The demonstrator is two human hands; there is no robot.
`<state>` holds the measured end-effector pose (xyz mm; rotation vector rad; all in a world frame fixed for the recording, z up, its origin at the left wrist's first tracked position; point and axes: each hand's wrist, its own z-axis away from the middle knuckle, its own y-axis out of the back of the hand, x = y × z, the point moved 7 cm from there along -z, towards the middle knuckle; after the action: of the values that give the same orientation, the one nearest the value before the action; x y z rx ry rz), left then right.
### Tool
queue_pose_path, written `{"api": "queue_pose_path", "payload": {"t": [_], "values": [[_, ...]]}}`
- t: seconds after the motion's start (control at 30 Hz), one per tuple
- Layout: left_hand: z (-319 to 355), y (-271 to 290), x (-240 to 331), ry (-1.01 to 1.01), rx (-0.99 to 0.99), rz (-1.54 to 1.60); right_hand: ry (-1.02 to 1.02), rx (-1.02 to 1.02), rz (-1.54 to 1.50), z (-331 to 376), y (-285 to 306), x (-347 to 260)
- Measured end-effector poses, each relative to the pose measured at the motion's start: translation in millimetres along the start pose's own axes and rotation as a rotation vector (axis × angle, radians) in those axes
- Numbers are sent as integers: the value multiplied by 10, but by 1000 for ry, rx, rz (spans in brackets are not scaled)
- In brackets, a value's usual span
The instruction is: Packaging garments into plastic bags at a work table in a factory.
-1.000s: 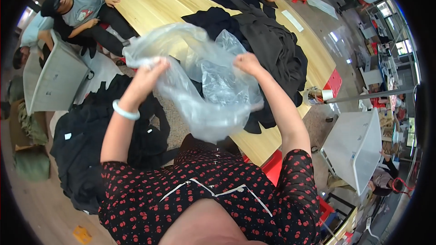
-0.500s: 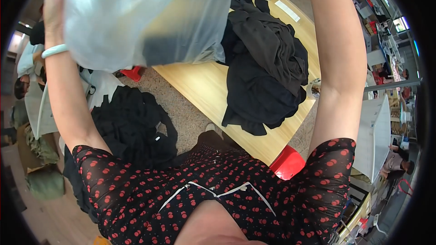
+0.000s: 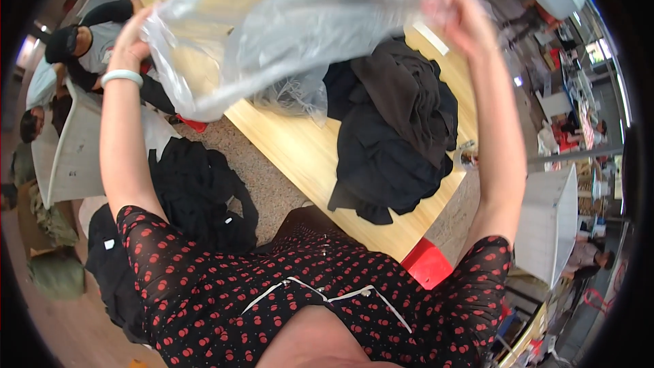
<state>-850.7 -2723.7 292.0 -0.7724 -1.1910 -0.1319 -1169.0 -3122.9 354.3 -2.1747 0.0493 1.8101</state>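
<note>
A large clear plastic bag (image 3: pixel 286 27) is stretched in the air between both of my hands, above a wooden table (image 3: pixel 300 150). My left hand (image 3: pixel 133 37), with a pale bangle on the wrist, grips the bag's left edge. Its right edge is held by my right hand (image 3: pixel 456 13), raised high and blurred. Below the bag a heap of black garments (image 3: pixel 395 136) lies on the table, partly hidden by the plastic.
More black clothes (image 3: pixel 197 191) lie on the floor to my left beside a white chair (image 3: pixel 68 157). A seated person (image 3: pixel 88 48) is at the far left of the table. A red stool (image 3: pixel 426 262) stands under the table's near edge; another white chair (image 3: pixel 552 225) is at right.
Both arms went up from table height, carrying the bag over my head, and now come a little lower, with the bag spread wide between them.
</note>
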Motion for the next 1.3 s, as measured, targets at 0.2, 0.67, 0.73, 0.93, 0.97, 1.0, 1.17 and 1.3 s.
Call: {"api": "queue_pose_path", "payload": {"t": [0.2,0.67,0.73,0.93,0.97,1.0,1.17,1.3], "values": [[439,-371,-314,119,-21,-155,86,266,1575,540,-381,187],[1276,-1062,-468,88,-136,15,906,346,1241,-254,-1862,1023],[1183,-882,-311,31,30,13,850,-199,1297,-457,-1989,1363],[430,72,273,-56,62,76,-118,-487,1117,-437,-1823,2356],[330,159,259,-19,39,54,-149,-540,1072,-373,-1854,2381],[244,137,179,28,81,45,-186,-584,1030,-284,-1856,2408],[-326,306,-202,67,125,8,-350,-780,830,131,-2049,2409],[-377,-18,-426,192,-265,-12,107,-271,740,-302,-2102,1918]]}}
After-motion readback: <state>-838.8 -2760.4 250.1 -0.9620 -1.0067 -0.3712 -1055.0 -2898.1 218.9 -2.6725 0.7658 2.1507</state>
